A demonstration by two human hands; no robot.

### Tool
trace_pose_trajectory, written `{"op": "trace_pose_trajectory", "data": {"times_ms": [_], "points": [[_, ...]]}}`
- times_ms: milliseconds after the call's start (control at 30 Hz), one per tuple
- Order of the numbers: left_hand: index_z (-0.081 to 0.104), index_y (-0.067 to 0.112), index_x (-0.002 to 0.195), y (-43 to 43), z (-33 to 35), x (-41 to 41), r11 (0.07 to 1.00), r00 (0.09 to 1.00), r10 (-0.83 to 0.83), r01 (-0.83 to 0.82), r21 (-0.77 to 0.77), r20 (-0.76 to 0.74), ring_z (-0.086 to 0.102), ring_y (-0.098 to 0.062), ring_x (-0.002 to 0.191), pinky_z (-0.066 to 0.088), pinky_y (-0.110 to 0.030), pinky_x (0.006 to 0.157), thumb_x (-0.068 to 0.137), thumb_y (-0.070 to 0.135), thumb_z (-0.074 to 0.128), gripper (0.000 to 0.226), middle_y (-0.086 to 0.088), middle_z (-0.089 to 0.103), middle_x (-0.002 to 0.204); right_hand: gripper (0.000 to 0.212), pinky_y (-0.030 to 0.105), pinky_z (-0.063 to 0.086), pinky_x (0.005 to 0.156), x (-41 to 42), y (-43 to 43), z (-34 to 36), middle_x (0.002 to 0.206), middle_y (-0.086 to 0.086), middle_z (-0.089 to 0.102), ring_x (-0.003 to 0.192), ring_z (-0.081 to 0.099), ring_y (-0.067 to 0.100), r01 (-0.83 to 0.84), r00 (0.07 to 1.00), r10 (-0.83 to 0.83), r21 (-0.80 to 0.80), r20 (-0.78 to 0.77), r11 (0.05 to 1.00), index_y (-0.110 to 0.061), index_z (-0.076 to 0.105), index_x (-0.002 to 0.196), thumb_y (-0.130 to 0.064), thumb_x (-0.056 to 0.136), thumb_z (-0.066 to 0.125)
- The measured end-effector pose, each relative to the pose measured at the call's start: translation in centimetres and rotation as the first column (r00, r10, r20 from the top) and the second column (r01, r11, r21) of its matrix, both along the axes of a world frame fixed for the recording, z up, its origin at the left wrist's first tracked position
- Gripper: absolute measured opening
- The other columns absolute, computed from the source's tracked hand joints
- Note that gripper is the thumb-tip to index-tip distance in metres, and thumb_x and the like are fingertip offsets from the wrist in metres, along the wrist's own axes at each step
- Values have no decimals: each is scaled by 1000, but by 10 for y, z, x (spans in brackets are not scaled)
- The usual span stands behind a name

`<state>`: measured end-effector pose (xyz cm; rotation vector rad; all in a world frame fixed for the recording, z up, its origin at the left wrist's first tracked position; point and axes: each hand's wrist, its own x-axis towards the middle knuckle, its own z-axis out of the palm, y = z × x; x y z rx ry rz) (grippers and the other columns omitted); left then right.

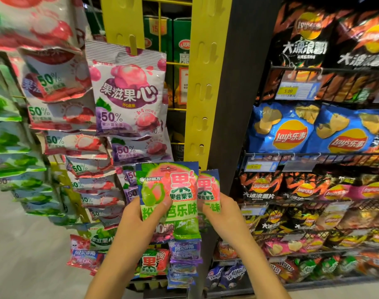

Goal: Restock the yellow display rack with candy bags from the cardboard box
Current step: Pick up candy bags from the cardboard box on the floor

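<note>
So the person's standing right up at the yellow display rack [205,87] w/ both arms out in front, one candy bag in each of the hands. Left hand [139,221] is pinching a green-and-pink guava candy bag [169,188] by its lower half, thumb flat on the front, rest of the fingers tucked behind it. Right hand [224,214] grips a second guava bag [206,188], same print, held just beside the first one and partly tucked behind its right edge. Both bags are upright, front side facing out, held low in front of the rack's right-hand yellow strip. Can't tell if they actually touch the strip tbh

The left-hand yellow strip has a purple grape candy bag [128,93] hanging off a tab near the top, w/ more of the same stacked below it. Next column over to the left is red-and-white lychee bags [54,83], then green bags [9,134] at the far left, pretty blurry. Lower down, below the hands, there's small purple packs [184,251] and a watermelon-print bag [154,264]. Green boxes [156,39] show thru the wire grid between the two strips.

Right of the rack is a dark wire shelf [313,156] full of chips: black Lay's bags [307,33] up top, blue Lay's bags [285,132] under them, more black and mixed ones lower. Yellow price tag [292,91] clipped on the upper rail. Pale floor [22,255] bottom left
</note>
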<state>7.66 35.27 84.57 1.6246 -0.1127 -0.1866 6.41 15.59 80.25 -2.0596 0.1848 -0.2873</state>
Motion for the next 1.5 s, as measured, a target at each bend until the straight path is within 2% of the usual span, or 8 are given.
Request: {"op": "trace_pose_trajectory", "data": {"times_ms": [100,167,267,467,667,800,933,1500], "points": [[68,32,106,-4,-1,-1,1000,1000,-1,1,22,24,64,-3,99,45,-28,85,76,56,65,39,13,71,103,15,26,50,72,-13,0,6,91,-14,63,84,59,3,156,988,-145,-307,61,939,-29,61,100,-41,91,64],[67,31,105,-7,0,-3,1000,999,7,-7,19,32,63,-4,98,44,-28,84,77,54,65,36,13,70,101,20,21,47,79,-20,-5,19,98,-14,57,91,55,3,274,959,-227,-362,168,891,-27,59,104,-39,90,66],[66,29,102,-14,4,-6,1000,999,-12,13,-6,52,63,6,81,44,-22,74,78,50,65,31,19,71,90,28,22,49,91,-19,-20,54,107,-9,59,103,57,3,299,912,-221,-192,345,935,-21,60,115,-23,90,70],[66,33,97,-32,15,-4,996,989,-86,88,-11,123,62,11,83,44,-11,70,80,45,66,21,30,68,87,29,19,53,84,16,-31,155,104,4,69,97,67,11,110,824,-82,-18,561,994,-9,62,117,-9,89,70],[65,36,101,-41,27,5,990,972,-130,139,-33,195,64,11,87,47,-6,67,88,36,65,13,30,70,95,27,36,61,79,44,-28,190,94,12,74,86,73,22,-13,826,-58,122,561,992,-8,62,114,-9,88,70],[64,34,103,-43,35,7,985,963,-143,162,-66,230,64,13,86,44,0,63,91,28,65,13,31,70,93,14,35,62,65,49,-19,188,81,9,73,71,72,17,-52,841,-32,140,540,989,-12,66,100,-3,89,68],[65,34,102,-44,42,12,984,960,-138,160,-75,243,66,8,87,47,-7,66,91,32,65,12,25,72,94,17,28,59,60,49,-17,183,79,7,73,66,70,13,-63,843,-23,141,538,988,-18,69,88,-1,91,65],[68,25,99,-50,32,22,982,969,-134,158,-102,208,67,7,77,45,-3,58,93,28,64,8,21,73,85,9,27,59,58,48,-16,177,86,16,74,70,70,16,-56,827,-26,128,561,990,-6,71,97,-3,92,64]]}}
